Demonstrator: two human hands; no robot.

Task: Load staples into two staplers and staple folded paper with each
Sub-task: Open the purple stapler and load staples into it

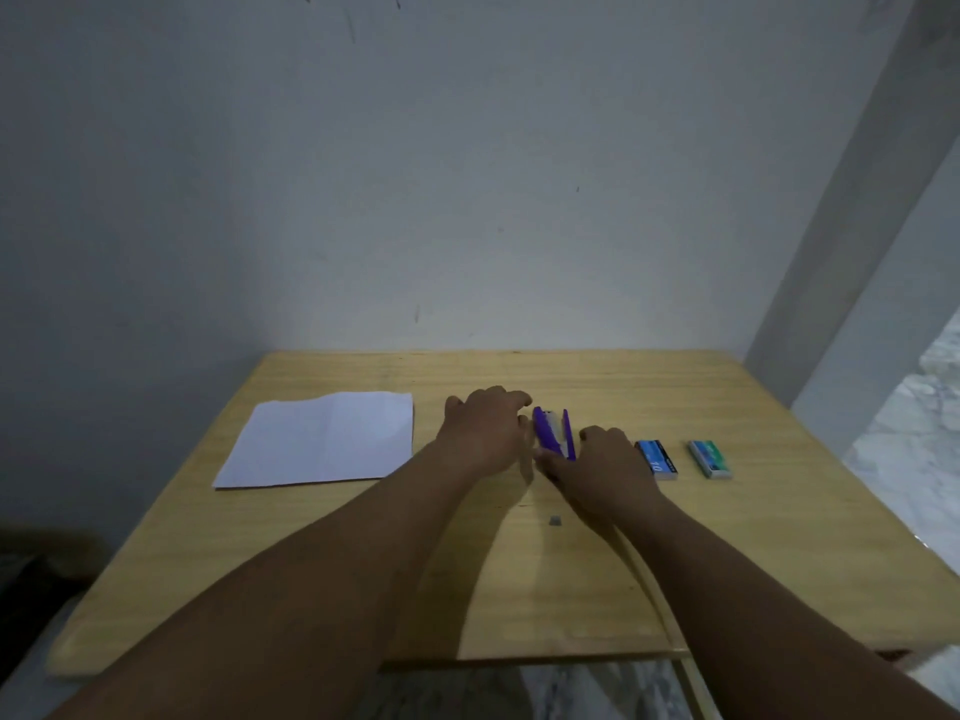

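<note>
A purple stapler (551, 432) lies on the wooden table (467, 589) between my two hands. My left hand (485, 433) rests at its left side, fingers curled over the far end. My right hand (605, 467) lies at its right, with the thumb against the stapler's near end. Whether either hand grips it firmly I cannot tell. A white sheet of paper (324, 439) lies flat to the left. A blue staple box (657, 458) and a green staple box (710, 458) sit to the right. A second stapler is not visible.
A small grey bit (555, 521), perhaps a piece of staples, lies on the table nearer to me. A pale wall stands right behind the table. The table's right edge drops to a marble floor (930, 439).
</note>
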